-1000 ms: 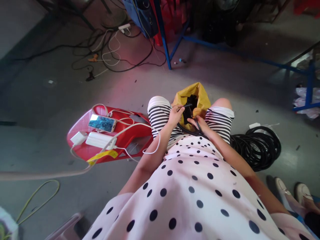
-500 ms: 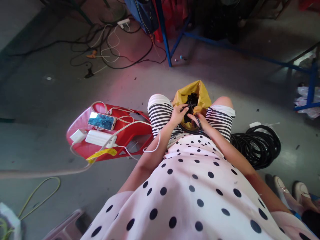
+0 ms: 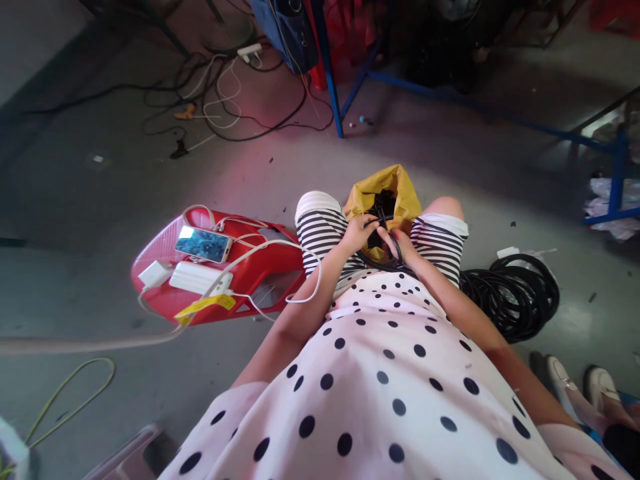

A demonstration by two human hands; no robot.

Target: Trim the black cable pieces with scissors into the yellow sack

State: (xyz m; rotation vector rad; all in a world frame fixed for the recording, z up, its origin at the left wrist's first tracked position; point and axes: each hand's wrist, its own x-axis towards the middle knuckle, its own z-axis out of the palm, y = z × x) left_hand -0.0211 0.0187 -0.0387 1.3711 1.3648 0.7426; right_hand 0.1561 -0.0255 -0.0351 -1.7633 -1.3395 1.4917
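Between my knees stands a yellow bag [image 3: 373,187], its mouth open, with small black parts [image 3: 384,201] inside. My left hand [image 3: 359,232] is closed at the bag's near side, fingertips on a small black piece whose kind I cannot make out. Close beside it, my right hand [image 3: 401,247] is closed around a black cable [image 3: 397,251], its thumb and finger near the left fingertips. The cable runs across my lap. To my right lies a coil of black cable [image 3: 525,300] on the floor. The fingertips are partly hidden against the dark parts.
On my left, a red plastic stool [image 3: 165,293] bears a phone [image 3: 203,245], a white power strip [image 3: 200,277] and a charger [image 3: 155,274]. A white cord crosses toward my left arm. Ahead are a blue metal frame [image 3: 331,80] and tangled cables. Another person's shoes [image 3: 600,387] are at lower right.
My hands have drawn closer together at the bag's mouth, the fingertips now nearly meeting. The view has shifted slightly; the bag and stool otherwise stay put.
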